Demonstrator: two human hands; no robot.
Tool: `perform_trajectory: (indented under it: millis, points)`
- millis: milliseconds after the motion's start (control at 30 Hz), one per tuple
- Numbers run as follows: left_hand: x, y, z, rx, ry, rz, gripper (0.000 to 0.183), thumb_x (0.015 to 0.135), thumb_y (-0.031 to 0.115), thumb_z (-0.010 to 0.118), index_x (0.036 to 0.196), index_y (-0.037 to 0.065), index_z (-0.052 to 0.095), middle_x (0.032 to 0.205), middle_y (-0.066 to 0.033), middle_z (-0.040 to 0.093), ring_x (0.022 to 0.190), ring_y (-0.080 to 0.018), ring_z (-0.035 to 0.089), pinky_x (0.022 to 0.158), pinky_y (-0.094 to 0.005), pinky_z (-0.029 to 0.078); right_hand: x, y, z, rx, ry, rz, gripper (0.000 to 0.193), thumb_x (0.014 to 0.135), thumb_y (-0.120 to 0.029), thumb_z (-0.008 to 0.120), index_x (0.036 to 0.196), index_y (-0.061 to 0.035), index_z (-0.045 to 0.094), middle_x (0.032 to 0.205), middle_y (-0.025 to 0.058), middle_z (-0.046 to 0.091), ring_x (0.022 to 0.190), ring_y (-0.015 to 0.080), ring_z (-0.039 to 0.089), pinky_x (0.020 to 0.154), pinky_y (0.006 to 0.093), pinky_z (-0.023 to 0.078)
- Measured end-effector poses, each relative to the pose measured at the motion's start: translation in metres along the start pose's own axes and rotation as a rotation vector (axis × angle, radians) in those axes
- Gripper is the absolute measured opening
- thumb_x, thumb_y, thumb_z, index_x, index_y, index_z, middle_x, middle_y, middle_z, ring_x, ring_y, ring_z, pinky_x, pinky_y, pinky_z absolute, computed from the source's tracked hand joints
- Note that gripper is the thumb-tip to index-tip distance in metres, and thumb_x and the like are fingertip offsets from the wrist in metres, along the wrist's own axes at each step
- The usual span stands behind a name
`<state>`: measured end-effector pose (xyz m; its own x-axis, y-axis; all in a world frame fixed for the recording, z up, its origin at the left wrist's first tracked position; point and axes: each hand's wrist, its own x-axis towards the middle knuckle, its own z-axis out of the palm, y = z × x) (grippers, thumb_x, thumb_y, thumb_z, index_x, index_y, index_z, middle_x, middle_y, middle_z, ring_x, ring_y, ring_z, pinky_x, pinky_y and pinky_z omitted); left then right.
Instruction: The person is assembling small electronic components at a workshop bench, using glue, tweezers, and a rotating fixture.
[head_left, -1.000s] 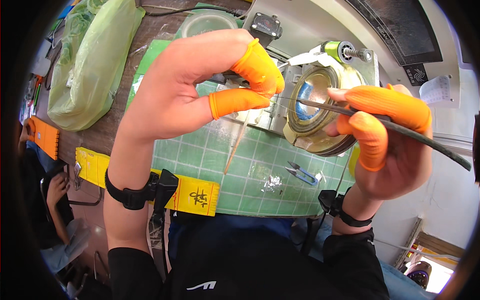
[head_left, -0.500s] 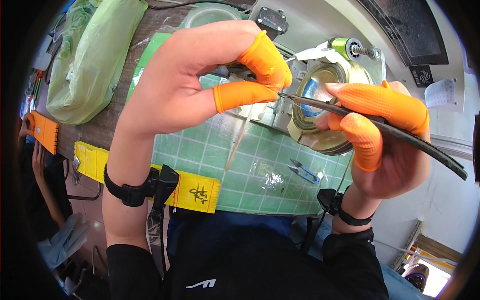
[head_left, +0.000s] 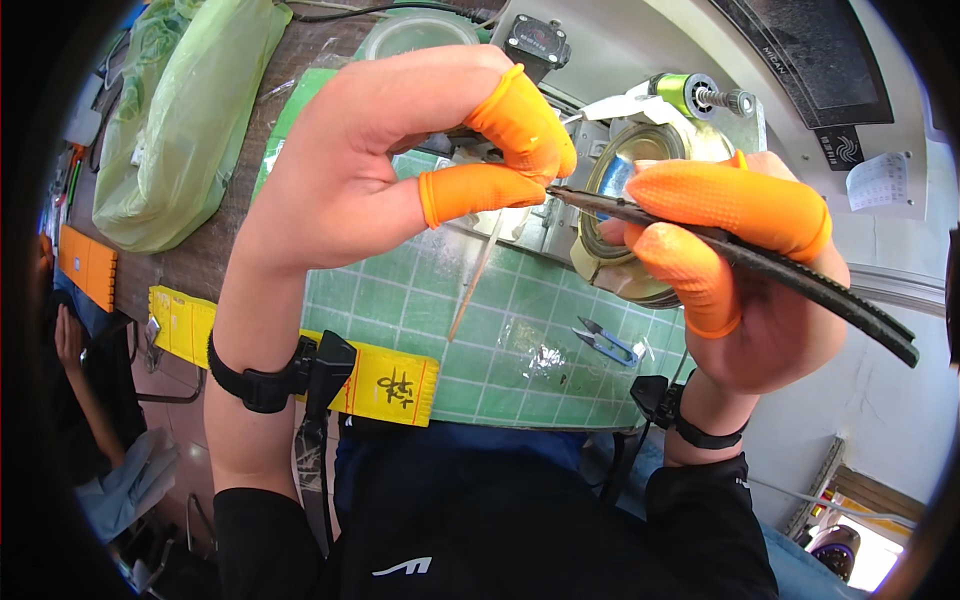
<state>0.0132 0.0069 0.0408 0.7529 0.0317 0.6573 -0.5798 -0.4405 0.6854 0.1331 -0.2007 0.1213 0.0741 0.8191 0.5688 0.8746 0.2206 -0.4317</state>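
My right hand grips a pair of long dark tweezers between orange-covered thumb and finger. Their tip reaches left to the fingertips of my left hand. That hand is closed in a pinch, also with orange finger cots on thumb and forefinger; whatever sits between them is too small or hidden to make out. Behind the tweezers stand rolls of tape, partly covered by my right hand. A thin wooden stick slants below my left fingertips.
Blue-handled thread snips lie on the green gridded mat. A yellow strip runs along the mat's front edge. At the back is a green spool; a pale green bag lies left. Another person's hand shows far left.
My right hand and the tweezers have shifted left, with the tip now right at my left fingertips. My left hand has barely moved. At far left the other person's hands have moved.
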Motion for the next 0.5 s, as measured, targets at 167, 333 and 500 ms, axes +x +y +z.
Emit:
perform_trajectory:
  millis: [167, 333, 500]
  points:
    - [-0.002, 0.003, 0.002, -0.005, 0.017, -0.028, 0.017, 0.077, 0.005, 0.080, 0.087, -0.001, 0.068, 0.091, -0.0115, 0.070, 0.083, -0.0244, 0.065, 0.085, -0.0372, 0.054, -0.002, -0.004, 0.002, 0.003, -0.030, 0.062, 0.032, 0.082, -0.005, 0.081, 0.103, 0.0122, 0.064, 0.087, 0.0200, 0.073, 0.078, 0.0237, 0.069, 0.069, 0.0308, 0.054]
    - [-0.004, 0.010, 0.004, -0.019, 0.027, -0.063, 0.016, 0.076, 0.004, 0.079, 0.085, 0.000, 0.067, 0.091, -0.0119, 0.071, 0.084, -0.0240, 0.066, 0.085, -0.0366, 0.053, -0.013, 0.011, -0.034, -0.284, 0.038, -0.303, 0.035, 0.089, -0.017, 0.077, 0.102, 0.0129, 0.064, 0.096, 0.0221, 0.070, 0.081, 0.0254, 0.068, 0.065, 0.0323, 0.053]
    - [0.003, 0.004, 0.011, -0.064, 0.009, -0.076, 0.014, 0.077, 0.002, 0.078, 0.085, 0.001, 0.066, 0.092, -0.0121, 0.072, 0.087, -0.0244, 0.066, 0.090, -0.0405, 0.053, -0.018, -0.071, -0.092, -0.132, -0.567, 0.347, 0.019, 0.086, -0.019, 0.073, 0.089, -0.0010, 0.069, 0.072, 0.0112, 0.065, 0.066, 0.0296, 0.069, 0.059, 0.0384, 0.055]
